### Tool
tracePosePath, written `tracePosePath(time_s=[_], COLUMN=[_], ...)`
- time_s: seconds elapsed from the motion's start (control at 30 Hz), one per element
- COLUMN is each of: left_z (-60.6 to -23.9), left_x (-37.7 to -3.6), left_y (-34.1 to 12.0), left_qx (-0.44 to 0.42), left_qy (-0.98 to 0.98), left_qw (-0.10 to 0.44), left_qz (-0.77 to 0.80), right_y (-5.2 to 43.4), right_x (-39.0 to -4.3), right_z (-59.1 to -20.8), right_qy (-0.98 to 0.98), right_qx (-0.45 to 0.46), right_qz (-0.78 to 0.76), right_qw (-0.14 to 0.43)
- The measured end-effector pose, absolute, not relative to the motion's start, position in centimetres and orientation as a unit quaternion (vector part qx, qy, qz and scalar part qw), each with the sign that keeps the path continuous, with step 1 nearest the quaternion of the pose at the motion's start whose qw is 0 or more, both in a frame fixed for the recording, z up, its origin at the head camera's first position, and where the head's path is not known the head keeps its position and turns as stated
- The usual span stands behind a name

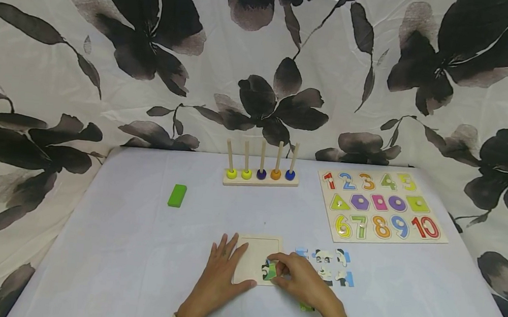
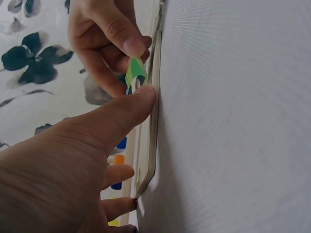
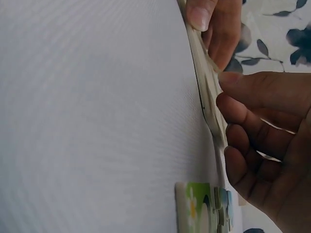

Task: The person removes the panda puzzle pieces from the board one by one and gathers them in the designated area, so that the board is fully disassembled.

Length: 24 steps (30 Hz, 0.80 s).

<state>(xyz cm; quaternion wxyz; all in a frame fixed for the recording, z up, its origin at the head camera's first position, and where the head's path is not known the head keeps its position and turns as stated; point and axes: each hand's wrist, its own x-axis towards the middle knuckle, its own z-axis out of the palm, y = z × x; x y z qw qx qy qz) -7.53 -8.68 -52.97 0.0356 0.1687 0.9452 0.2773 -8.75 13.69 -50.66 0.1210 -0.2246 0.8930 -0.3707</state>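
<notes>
A square wooden puzzle frame point(image 1: 251, 252) lies on the table in front of me. My left hand point(image 1: 217, 273) rests on its left side with fingers spread and straight, the thumb at the near edge. My right hand point(image 1: 306, 281) pinches a green, black and white puzzle piece point(image 1: 268, 270) between thumb and fingers at the frame's lower right corner. In the left wrist view this piece point(image 2: 136, 72) looks tilted, close to the left thumb. To the right of the frame lie several panda puzzle pieces point(image 1: 323, 256). A green piece with a flower point(image 3: 195, 206) sits below my right hand, which partly hides it.
A peg stand point(image 1: 261, 180) with coloured rings stands at the back. A board of number and shape pieces point(image 1: 382, 206) lies at the back right. One green block point(image 1: 177, 195) rests on the white tablecloth point(image 1: 126, 248) at the left. Floral cloth hangs behind.
</notes>
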Motion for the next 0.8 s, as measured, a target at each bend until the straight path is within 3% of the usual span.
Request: tracePosePath(time_s=[0.8], left_z=[-52.6], left_x=[-7.4], left_y=[-8.5], left_qx=[0.152], left_qy=[0.949], left_qw=[0.044], left_qz=[0.274], right_y=[15.8], right_x=[-7.7], right_z=[-49.8], right_qy=[0.88], right_qx=[-0.206], right_qz=[-0.416], right_qw=[0.098])
